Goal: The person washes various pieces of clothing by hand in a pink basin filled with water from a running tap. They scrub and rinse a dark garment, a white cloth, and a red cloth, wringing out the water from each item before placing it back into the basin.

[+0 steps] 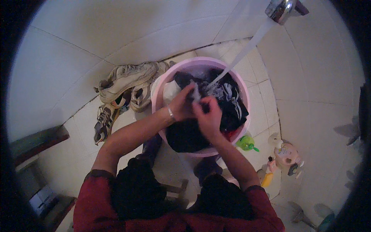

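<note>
Over a pink round basin, my left hand and my right hand are close together, slightly blurred. A narrow pale strip, perhaps cloth, runs between them; my right fingertips are closed at its lower end. The left fingers lie beside its upper part, and their grip is partly hidden. Dark wet clothes fill the basin, one piece with white stripes. A white item lies at the left inside, and a bit of red fabric shows at the lower right.
Water runs from a chrome tap into the basin. Worn sneakers are piled left, by the tiled wall. A green bottle, a pink container and a yellow bottle are on the right. A dark stool is at far left.
</note>
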Demonstrator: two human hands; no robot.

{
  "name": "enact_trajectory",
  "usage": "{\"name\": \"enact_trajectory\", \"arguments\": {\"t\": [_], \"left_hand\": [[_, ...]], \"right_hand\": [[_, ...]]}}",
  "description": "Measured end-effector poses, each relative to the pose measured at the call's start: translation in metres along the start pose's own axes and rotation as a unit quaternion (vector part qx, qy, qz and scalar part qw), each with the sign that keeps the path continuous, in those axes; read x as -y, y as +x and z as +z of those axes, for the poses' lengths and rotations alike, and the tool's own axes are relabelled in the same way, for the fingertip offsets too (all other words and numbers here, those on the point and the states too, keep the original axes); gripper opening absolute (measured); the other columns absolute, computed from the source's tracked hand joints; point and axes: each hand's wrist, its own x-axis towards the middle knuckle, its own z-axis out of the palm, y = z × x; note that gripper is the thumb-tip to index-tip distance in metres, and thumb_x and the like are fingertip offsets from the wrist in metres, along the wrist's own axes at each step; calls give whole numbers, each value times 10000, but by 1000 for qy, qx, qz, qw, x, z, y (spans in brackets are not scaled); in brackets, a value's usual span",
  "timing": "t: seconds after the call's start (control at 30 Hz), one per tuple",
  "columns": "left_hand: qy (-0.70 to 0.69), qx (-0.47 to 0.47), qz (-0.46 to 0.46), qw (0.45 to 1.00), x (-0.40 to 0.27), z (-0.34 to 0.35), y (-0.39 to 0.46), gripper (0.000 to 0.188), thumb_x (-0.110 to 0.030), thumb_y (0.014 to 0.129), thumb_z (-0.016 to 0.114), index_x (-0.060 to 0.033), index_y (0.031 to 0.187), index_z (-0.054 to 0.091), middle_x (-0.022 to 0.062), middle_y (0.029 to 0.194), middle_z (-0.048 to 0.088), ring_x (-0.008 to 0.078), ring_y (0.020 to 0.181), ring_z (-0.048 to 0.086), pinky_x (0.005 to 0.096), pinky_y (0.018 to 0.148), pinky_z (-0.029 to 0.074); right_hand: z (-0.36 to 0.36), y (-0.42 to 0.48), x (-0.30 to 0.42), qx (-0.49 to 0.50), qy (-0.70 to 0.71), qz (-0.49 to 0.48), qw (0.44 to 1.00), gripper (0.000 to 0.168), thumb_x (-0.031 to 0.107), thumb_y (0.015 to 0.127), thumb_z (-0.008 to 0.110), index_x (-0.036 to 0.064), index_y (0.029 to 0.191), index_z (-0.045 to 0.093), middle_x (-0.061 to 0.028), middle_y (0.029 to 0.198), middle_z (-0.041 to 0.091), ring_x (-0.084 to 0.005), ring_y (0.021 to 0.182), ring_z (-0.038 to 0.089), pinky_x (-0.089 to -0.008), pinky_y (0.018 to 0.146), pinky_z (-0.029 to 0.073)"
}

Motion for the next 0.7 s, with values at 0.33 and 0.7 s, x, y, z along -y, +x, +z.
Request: {"name": "enact_trajectory", "arguments": {"t": [0.33, 0.7], "left_hand": [[643, 30, 507, 573, 16, -42, 69, 452, -230, 764, 568, -98, 1173, 426, 121, 1171, 456, 249, 1102, 424, 366, 932, 346], [184, -189, 156, 952, 9, -52, 60, 583, -244, 764, 590, -171, 1247, 271, 99, 1166, 452, 268, 980, 499, 466, 798, 439]], "right_hand": [[-20, 52, -127, 57, -182, -171, 967, 324, 120, 795, 488, 27, 1106, 489, -122, 1018, 546, -243, 928, 536, -361, 799, 428], [20, 41, -136, 62, -151, -170, 972, 261, 112, 756, 530, 10, 996, 527, -148, 981, 539, -267, 876, 531, -356, 786, 436]]}}
